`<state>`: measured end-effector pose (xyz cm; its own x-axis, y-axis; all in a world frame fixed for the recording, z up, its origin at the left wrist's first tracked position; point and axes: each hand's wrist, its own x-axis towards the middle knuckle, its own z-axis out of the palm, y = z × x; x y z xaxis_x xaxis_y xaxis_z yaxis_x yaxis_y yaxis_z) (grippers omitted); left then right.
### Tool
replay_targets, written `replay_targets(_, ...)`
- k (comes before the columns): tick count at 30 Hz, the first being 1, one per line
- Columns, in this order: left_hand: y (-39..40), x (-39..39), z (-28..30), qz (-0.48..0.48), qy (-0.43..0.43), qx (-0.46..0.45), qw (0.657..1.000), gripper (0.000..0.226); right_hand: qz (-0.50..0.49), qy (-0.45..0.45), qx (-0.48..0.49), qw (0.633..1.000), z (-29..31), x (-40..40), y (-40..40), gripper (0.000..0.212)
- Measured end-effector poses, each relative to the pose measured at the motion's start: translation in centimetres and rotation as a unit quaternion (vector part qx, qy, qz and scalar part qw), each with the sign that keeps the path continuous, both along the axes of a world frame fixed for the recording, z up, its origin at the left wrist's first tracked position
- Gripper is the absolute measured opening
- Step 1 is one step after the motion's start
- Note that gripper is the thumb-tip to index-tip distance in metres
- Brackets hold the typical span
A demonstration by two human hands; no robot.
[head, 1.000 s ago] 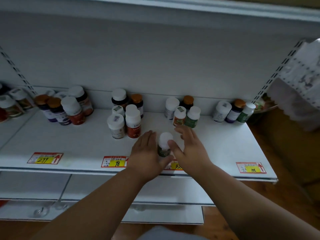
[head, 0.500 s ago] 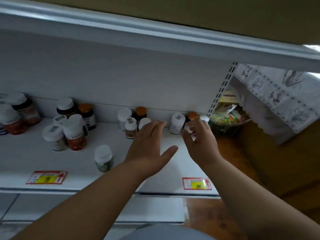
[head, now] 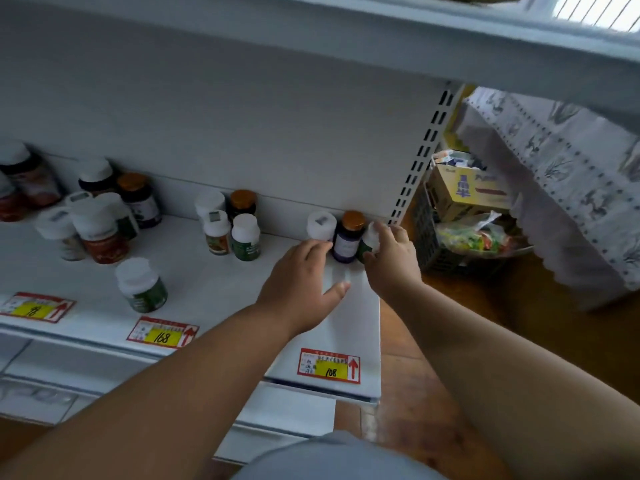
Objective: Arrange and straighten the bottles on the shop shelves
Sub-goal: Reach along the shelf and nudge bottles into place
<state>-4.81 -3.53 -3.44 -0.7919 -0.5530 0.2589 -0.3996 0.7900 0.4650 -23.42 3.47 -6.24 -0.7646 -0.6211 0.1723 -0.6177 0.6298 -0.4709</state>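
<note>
Three bottles stand at the back right of the white shelf [head: 360, 327]: a white bottle [head: 321, 225], a dark bottle with an orange cap [head: 348, 237], and a green bottle with a white cap [head: 369, 239]. My right hand [head: 393, 259] grips the green bottle, partly hiding it. My left hand [head: 303, 285] lies open just in front of the white bottle, fingertips near its base. A lone green bottle with a white cap [head: 140, 285] stands near the shelf's front edge.
More bottle groups stand further left: a middle cluster [head: 230, 225] and a left cluster [head: 100, 216]. Price tags [head: 329, 366] line the front edge. The upper shelf [head: 450, 39] overhangs. A basket of packages [head: 464, 220] sits right of the shelf end.
Both hands left the lone green bottle at the front and reached to the right-hand trio at the back. My right hand now grips the green bottle there. The view swung right.
</note>
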Motion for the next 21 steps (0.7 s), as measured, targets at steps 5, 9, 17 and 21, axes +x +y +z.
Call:
replay_targets(5,-0.1,-0.4,0.0,0.009,-0.015,0.009,1.0,0.07,0.016,0.03,-0.078,0.996,-0.1,0.6,-0.1,0.033)
replay_targets(9,-0.7,0.8,0.2,-0.001,0.002,0.018,1.0,0.066,0.025,-0.036,-0.106,0.993,1.5,1.8,0.4,0.026)
replay_targets(17,-4.8,8.1,1.5,-0.007,-0.019,0.022,1.0,0.074,0.07,-0.302,-0.293,0.905,5.5,11.7,-1.4,0.017)
replay_targets(21,-8.5,13.6,3.0,-0.026,-0.014,-0.04,0.999,0.065,0.076,-0.27,-0.282,0.917,5.9,16.6,-4.8,0.021)
